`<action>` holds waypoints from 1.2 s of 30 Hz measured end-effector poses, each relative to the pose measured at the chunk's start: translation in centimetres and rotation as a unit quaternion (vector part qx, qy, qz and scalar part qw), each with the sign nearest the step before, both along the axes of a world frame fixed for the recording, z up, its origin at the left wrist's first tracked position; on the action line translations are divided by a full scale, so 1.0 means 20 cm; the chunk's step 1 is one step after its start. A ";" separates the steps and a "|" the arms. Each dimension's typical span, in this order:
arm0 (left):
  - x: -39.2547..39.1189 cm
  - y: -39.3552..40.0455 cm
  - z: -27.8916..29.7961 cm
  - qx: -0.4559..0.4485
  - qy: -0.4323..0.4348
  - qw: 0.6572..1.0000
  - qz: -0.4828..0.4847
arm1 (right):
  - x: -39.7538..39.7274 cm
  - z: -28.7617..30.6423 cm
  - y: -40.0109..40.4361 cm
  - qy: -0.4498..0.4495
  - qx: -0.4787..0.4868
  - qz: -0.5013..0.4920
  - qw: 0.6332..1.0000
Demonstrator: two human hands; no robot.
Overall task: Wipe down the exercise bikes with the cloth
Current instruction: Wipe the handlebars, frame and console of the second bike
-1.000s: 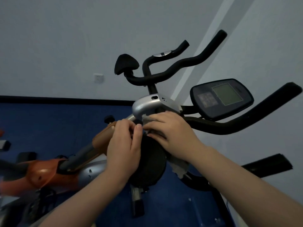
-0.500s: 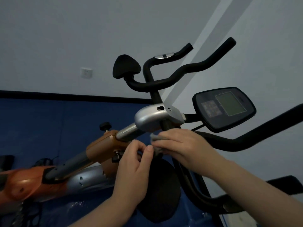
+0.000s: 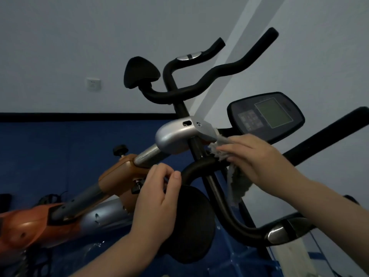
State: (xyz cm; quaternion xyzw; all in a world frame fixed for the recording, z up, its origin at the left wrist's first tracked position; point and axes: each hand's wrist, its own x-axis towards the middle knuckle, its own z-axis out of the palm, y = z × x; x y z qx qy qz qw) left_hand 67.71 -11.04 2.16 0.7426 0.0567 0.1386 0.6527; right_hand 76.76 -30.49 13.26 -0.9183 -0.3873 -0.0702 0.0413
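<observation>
**Exercise bike: wiping at the handlebar junction**

Exercise bike (image 3: 111, 180), orange and silver, lies tilted across the lower left, its stem rising to a silver housing (image 3: 175, 134) at centre. Black handlebars (image 3: 209, 76) branch upward from the housing against a pale wall (image 3: 79, 37); a second black bar (image 3: 223, 206) curves down and to the right, ending in a silver-tipped grip. A console (image 3: 265, 116) with a grey screen sits to the right of the housing, seemingly on a neighbouring machine. A round black pad (image 3: 191, 222) hangs below the junction.

Right hand (image 3: 253, 158) holds the cloth (image 3: 235, 182), a frayed grey rag, bunched under its curled fingers and pressed against the bar just beside the housing's right end; the loose tail of the cloth hangs down beneath the hand. Left hand (image 3: 159, 196) has thumb and fingers curled together near the orange clamp and the upper end of the curved bar; whether it pinches something or only steadies the frame cannot be told.

Step in hand, as judged: wiping the joint where the bars meet the housing. The next move probably calls for drawing the cloth along the curved bar toward its silver tip, keeping the hanging tail from snagging.
</observation>
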 end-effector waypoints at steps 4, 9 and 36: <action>0.00 -0.01 0.01 0.025 -0.019 0.999 0.013 | -0.07 -0.14 0.25 0.007 0.055 0.002 0.998; 0.02 0.02 0.09 0.071 -0.014 0.997 -0.016 | -0.11 -0.12 0.06 -0.059 0.050 -0.034 0.996; 0.31 -0.14 0.28 0.172 -0.031 0.963 -0.207 | -0.24 -0.17 0.18 -0.167 0.217 -0.417 0.867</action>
